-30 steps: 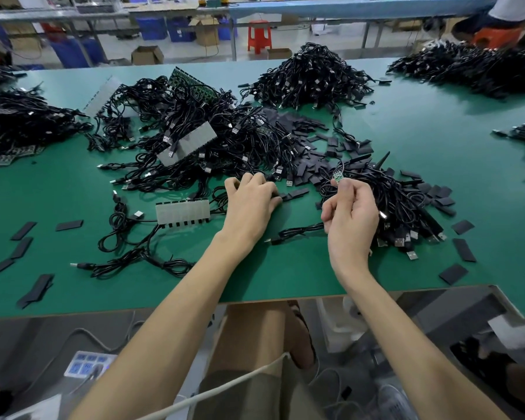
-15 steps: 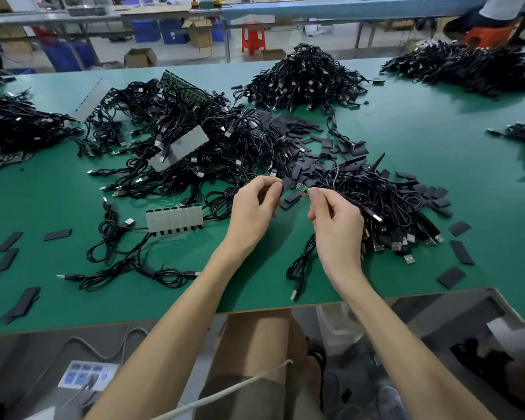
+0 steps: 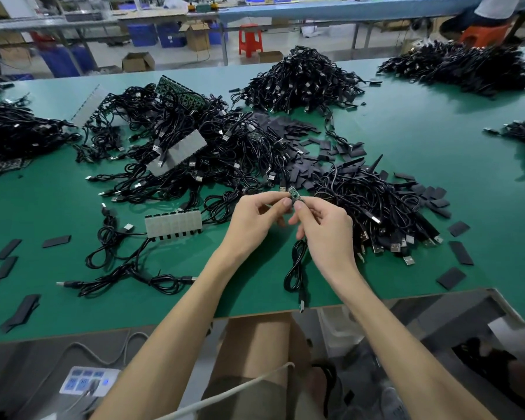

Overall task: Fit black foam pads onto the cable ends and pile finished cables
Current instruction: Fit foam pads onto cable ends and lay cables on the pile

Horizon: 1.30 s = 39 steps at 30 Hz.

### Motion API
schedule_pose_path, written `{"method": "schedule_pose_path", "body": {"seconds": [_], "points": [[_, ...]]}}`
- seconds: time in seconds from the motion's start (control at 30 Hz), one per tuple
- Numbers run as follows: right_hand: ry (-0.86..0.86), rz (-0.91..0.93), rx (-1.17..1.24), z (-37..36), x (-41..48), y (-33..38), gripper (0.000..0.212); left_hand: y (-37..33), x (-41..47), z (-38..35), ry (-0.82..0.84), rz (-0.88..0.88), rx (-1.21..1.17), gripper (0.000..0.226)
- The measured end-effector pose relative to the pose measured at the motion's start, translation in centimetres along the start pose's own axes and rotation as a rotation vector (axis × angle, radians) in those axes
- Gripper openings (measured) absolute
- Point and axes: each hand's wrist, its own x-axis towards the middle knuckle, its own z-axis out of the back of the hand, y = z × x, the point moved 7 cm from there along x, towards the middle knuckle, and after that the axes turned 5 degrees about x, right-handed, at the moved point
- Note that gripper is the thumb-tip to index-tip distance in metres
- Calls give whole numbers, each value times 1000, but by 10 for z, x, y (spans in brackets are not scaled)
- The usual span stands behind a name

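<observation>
Green small circuit board [image 3: 294, 194] ending the thin black cable [image 3: 296, 268] is pinched by both hands above the green counter [image 3: 437, 131]. The left hand [image 3: 255, 221] has left the flat black foam pads [image 3: 288, 128] and joined the right hand [image 3: 328, 234]. Fitting seems imminent, though I cannot see a pad held.

no legible text, labels, brands, numbers or signs, anywhere in view

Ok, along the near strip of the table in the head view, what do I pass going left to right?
Loose foam pads → coiled cable → white strip of boards → left hand → green board, pinched between both hands → right hand → cable pile with USB plugs → more foam pads.
</observation>
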Motion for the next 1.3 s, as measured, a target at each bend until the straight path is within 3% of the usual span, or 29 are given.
{"method": "schedule_pose_path", "body": {"seconds": [0.33, 0.53, 0.93, 1.17, 1.3], "points": [[53, -18, 3, -5, -1, -1, 22, 4, -2, 3, -38, 32, 57, 21], [49, -22, 58, -3, -3, 3, 3, 2, -3, 5, -63, 24, -58, 17], [65, -44, 19, -5, -4, 3, 7, 13, -5, 15, -198, 159, -212, 12], [40, -34, -7, -3, -4, 5, 7, 10, -8, 14, -158, 191, -321, 20], [35, -20, 15, -3, -6, 7, 8, 12, -9, 12, -169, 224, -456, 12]]}}
